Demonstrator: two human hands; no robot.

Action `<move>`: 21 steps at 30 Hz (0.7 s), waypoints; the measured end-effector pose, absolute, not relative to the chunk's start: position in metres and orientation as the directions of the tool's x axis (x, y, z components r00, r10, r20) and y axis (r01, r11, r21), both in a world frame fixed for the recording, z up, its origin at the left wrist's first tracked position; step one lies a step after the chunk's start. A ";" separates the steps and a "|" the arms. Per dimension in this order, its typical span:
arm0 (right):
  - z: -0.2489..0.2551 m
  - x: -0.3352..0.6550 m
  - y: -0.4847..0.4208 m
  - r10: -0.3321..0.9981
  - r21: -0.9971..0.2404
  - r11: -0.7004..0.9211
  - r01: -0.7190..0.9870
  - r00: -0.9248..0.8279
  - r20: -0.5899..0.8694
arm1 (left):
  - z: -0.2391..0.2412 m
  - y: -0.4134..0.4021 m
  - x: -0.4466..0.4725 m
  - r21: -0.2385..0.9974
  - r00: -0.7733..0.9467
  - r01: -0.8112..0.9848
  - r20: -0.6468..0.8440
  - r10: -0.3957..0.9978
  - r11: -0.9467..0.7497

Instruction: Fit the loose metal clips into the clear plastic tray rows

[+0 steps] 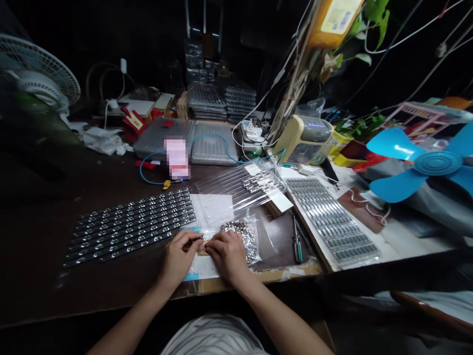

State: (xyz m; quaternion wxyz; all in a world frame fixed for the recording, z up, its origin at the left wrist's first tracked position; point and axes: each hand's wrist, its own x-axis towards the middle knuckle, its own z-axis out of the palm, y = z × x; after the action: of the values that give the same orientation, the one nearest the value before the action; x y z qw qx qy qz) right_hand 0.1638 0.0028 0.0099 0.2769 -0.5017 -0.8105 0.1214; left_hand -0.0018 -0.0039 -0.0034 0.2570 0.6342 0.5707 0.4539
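My left hand (180, 256) and my right hand (227, 254) meet at the near edge of the desk, fingers pinched together over a small tan piece (203, 248) lying on a white sheet (207, 264). What the fingertips grip is too small to name. A clear bag of small shiny metal parts (246, 236) lies against my right hand. A dark tray holding rows of small metal parts (133, 227) stretches to the left of my left hand. Clear plastic tubes (240, 190) lie just beyond both hands.
A second tray of parts (330, 219) lies at the right, with a green-handled screwdriver (297, 241) beside it. A blue fan (421, 165) stands at the right, a white fan (40, 79) at the far left. Stacked trays (221, 101), boxes and cables crowd the back.
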 end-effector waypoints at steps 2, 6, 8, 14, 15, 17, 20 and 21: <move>0.010 0.166 0.003 0.878 -0.455 0.470 0.757 -0.349 0.326 | -0.002 -0.005 -0.001 0.857 -0.078 0.475 0.265 0.961 -0.198; 0.013 0.180 0.001 0.870 -0.354 0.475 0.805 -0.371 0.323 | -0.004 -0.005 0.001 0.881 -0.083 0.444 0.221 0.972 -0.162; 0.014 0.186 0.000 0.851 -0.262 0.505 0.822 -0.425 0.309 | -0.005 -0.005 0.001 0.888 -0.078 0.436 0.201 0.977 -0.148; 0.009 0.186 0.000 0.805 -0.188 0.573 0.798 -0.506 0.309 | 0.003 0.000 0.005 0.865 -0.017 0.472 0.201 0.979 -0.170; 0.008 0.186 0.001 0.815 -0.257 0.565 0.784 -0.480 0.326 | 0.006 0.001 0.006 0.850 0.008 0.490 0.217 0.976 -0.193; 0.007 0.188 0.002 0.852 -0.447 0.515 0.731 -0.382 0.357 | 0.011 0.002 0.010 0.818 0.070 0.519 0.249 0.966 -0.248; 0.003 0.195 0.004 0.910 -0.682 0.402 0.611 -0.184 0.372 | 0.012 0.000 0.016 0.774 0.177 0.537 0.284 0.942 -0.335; 0.002 0.198 0.004 0.920 -0.723 0.373 0.582 -0.127 0.372 | 0.011 -0.001 0.018 0.759 0.204 0.544 0.296 0.933 -0.359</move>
State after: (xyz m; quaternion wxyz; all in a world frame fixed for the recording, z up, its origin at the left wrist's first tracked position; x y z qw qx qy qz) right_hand 0.1982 0.0040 0.0021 0.4070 -0.5203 -0.7216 0.2073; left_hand 0.0179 -0.0008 0.0108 0.2571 0.7321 0.5043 0.3790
